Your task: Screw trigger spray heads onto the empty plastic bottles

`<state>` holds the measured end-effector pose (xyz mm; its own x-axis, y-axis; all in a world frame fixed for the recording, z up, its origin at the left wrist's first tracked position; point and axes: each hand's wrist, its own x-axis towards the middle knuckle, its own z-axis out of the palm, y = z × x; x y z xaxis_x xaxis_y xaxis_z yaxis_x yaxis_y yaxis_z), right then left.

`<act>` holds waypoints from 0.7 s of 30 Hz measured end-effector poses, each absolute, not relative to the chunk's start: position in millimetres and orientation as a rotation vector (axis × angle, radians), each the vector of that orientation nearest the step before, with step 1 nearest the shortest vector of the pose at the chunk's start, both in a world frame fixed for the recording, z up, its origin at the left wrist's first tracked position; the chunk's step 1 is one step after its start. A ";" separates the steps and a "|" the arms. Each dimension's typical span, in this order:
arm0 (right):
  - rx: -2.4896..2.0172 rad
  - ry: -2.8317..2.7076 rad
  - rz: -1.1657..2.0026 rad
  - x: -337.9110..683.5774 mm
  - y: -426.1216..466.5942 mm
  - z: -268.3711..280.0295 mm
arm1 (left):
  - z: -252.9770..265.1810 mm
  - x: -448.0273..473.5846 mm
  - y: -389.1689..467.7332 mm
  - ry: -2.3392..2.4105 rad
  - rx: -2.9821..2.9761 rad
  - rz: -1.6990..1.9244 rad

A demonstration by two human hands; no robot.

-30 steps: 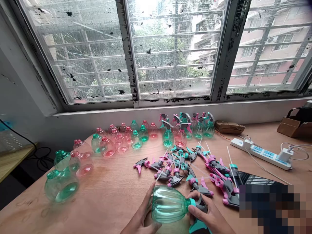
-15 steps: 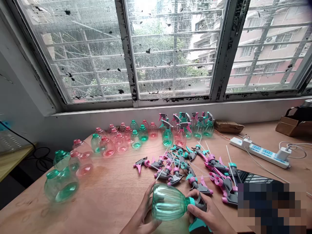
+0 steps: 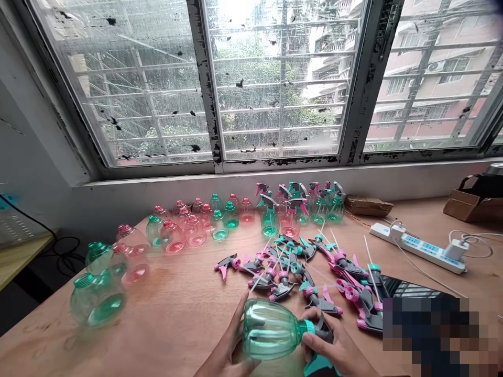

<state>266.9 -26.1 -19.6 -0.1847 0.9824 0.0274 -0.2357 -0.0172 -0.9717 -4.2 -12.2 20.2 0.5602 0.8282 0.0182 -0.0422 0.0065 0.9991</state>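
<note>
A clear green spray bottle [image 3: 271,330] lies on its side in the air between my hands, its base to the left. My left hand [image 3: 231,343] is wrapped around the base end. At the neck, the fingers of my right hand [image 3: 326,337] close on the turquoise collar [image 3: 308,326] of a grey and turquoise trigger sprayer [image 3: 324,361], which sits on the bottle's mouth. Just beyond the bottle lies a heap of loose trigger sprayers [image 3: 283,275], pink, turquoise and grey, with thin white tubes.
Open green and pink bottles [image 3: 195,230] stand along the table's left and back. Several bottles with sprayers fitted [image 3: 270,217] are by the window wall. To the right are a white power strip [image 3: 418,247], a flattened brown packet [image 3: 368,205], a cardboard box [image 3: 467,207] and a dark glossy panel [image 3: 416,288].
The bottle has shifted very slightly left and down in my hands. Both hands keep their hold, and the things on the table stay where they were.
</note>
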 end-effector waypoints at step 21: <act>-0.936 -1.197 1.406 266.8 -26.0 -19.5 | 17.8 -4.1 -11.6 0.720 1.407 0.764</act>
